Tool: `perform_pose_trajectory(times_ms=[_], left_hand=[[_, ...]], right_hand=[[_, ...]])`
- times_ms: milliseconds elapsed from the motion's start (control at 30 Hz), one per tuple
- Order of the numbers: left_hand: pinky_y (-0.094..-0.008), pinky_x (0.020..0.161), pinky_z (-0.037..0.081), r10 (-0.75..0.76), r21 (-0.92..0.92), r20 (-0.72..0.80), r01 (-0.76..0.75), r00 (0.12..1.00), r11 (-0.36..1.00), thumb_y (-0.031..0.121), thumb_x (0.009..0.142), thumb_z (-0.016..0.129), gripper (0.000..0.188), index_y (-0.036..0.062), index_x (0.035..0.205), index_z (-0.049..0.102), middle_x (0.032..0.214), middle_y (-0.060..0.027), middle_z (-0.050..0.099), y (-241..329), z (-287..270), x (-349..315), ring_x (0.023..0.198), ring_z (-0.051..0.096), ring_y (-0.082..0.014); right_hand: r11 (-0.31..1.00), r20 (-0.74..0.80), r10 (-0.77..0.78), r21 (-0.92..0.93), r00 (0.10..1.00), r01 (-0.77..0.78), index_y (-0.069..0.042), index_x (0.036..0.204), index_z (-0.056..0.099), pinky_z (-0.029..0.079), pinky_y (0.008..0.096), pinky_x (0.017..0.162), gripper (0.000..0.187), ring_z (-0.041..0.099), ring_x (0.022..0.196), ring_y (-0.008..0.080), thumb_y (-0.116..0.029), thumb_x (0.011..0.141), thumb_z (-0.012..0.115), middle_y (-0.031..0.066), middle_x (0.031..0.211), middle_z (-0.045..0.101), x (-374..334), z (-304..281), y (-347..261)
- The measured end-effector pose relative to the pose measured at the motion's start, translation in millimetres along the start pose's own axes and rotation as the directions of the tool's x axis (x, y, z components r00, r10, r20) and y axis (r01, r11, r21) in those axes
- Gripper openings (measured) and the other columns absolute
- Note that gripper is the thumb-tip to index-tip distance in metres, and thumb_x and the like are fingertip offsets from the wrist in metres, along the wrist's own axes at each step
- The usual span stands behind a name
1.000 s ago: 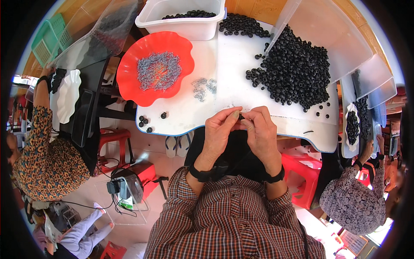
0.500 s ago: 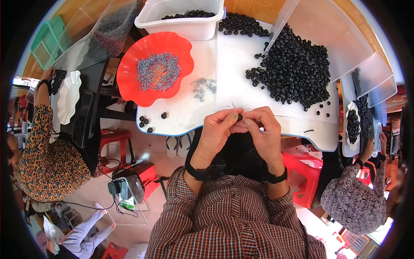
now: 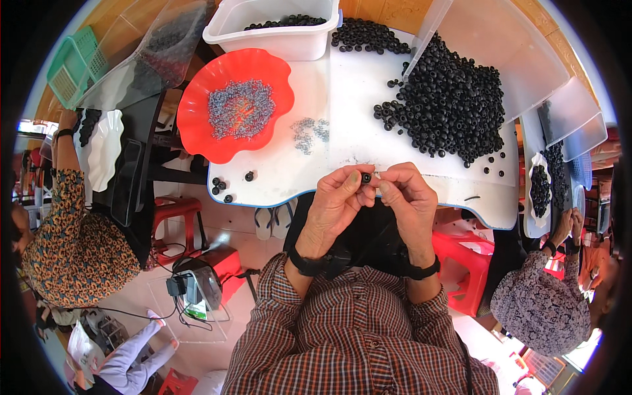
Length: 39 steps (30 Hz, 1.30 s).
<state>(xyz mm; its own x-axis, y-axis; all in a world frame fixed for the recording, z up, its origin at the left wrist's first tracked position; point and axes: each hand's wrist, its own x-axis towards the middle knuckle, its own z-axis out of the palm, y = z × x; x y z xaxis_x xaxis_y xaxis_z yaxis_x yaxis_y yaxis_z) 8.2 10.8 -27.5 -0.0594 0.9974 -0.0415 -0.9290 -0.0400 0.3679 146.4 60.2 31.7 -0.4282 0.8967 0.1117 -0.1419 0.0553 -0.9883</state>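
Note:
My left hand (image 3: 340, 199) pinches a small black ring-like part (image 3: 366, 178) between thumb and fingertips, with its round opening facing up toward me. Close beside it, the fingertips of my right hand (image 3: 409, 201) are pinched together; whatever they hold is too small to make out. Both hands are over the near edge of the white table (image 3: 359, 99). Beyond my right hand lies a big heap of matching black parts (image 3: 451, 99). To the left, a red wavy-rimmed dish (image 3: 276, 74) contains many tiny grey pieces (image 3: 240, 108).
Loose grey bits (image 3: 309, 135) lie beside the dish, and several black parts (image 3: 219, 186) near the left edge. A white tub (image 3: 276, 41) and a clear bin (image 3: 507, 52) stand at the back. Co-workers sit left (image 3: 79, 243) and right (image 3: 540, 306). Red stools (image 3: 461, 270) flank me.
My hands have drawn slightly apart at the fingertips, the right one shifting a little to the right. The black part has turned, so its opening now shows.

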Motion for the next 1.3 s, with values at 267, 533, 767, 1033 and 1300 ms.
perform_pose_trajectory(times_ms=[267, 533, 767, 1033, 1300], left_hand=[[-0.0268, 0.066, 0.057, 0.022, 0.029, -0.006, -0.021, 1.0, 0.999, 0.011, 0.098, 0.055, 0.025, -0.0056, 0.114, 0.062, 0.098, -0.0147, 0.068, 1.4, 9.4, -1.7, 0.075, 0.065, -0.0166], [-0.0259, 0.065, 0.056, 0.034, 0.098, -0.072, -0.027, 0.997, 0.995, 0.011, 0.096, 0.057, 0.023, -0.0033, 0.113, 0.064, 0.092, -0.0102, 0.067, 1.9, 12.5, -2.9, 0.073, 0.064, -0.016], [-0.0266, 0.067, 0.058, 0.049, 0.194, -0.106, -0.028, 0.993, 0.981, 0.007, 0.094, 0.059, 0.02, -0.0031, 0.111, 0.064, 0.092, -0.0101, 0.068, 2.6, 16.0, -3.0, 0.074, 0.065, -0.0154], [-0.0265, 0.067, 0.058, 0.076, 0.263, -0.138, -0.038, 0.988, 0.964, 0.005, 0.091, 0.065, 0.022, -0.0047, 0.11, 0.065, 0.092, -0.0115, 0.069, 1.0, 20.1, -2.9, 0.075, 0.065, -0.0145], [-0.0272, 0.075, 0.056, 0.173, 0.561, -0.122, -0.076, 0.977, 0.824, -0.001, 0.091, 0.061, 0.027, -0.0051, 0.117, 0.063, 0.094, -0.0109, 0.067, 3.6, 40.4, -5.5, 0.08, 0.065, -0.0153]], right_hand=[[0.999, -0.013, 0.028, 0.031, 1.0, -0.028, 0.001, 0.099, 0.064, 0.047, 0.0199, 0.066, 0.009, 0.057, 0.079, 0.0068, 0.001, 0.09, 0.063, 0.0022, 0.095, 0.058, -0.5, -1.7, 1.7], [1.0, -0.013, -0.019, 0.003, 1.0, 0.019, 0.001, 0.1, 0.063, 0.047, 0.0199, 0.065, 0.01, 0.057, 0.079, 0.0072, 0.001, 0.089, 0.063, 0.0023, 0.096, 0.056, -1.4, 1.8, 4.7], [0.958, -0.001, -0.177, -0.229, 0.984, 0.172, -0.003, 0.101, 0.067, 0.048, 0.0209, 0.067, 0.015, 0.057, 0.08, 0.0087, 0.001, 0.086, 0.067, 0.0028, 0.098, 0.054, -1.6, 1.9, 8.3], [0.99, 0.032, -0.101, -0.095, 0.994, 0.104, -0.001, 0.101, 0.066, 0.049, 0.0217, 0.07, 0.013, 0.057, 0.082, 0.0093, 0.003, 0.088, 0.064, 0.0031, 0.098, 0.053, 1.0, -2.2, 9.8], [0.99, -0.001, 0.089, 0.114, 0.996, -0.088, 0.0, 0.1, 0.062, 0.049, 0.0209, 0.07, 0.007, 0.058, 0.078, 0.0071, -0.004, 0.094, 0.059, 0.0009, 0.096, 0.056, 2.9, -8.4, 12.9]])
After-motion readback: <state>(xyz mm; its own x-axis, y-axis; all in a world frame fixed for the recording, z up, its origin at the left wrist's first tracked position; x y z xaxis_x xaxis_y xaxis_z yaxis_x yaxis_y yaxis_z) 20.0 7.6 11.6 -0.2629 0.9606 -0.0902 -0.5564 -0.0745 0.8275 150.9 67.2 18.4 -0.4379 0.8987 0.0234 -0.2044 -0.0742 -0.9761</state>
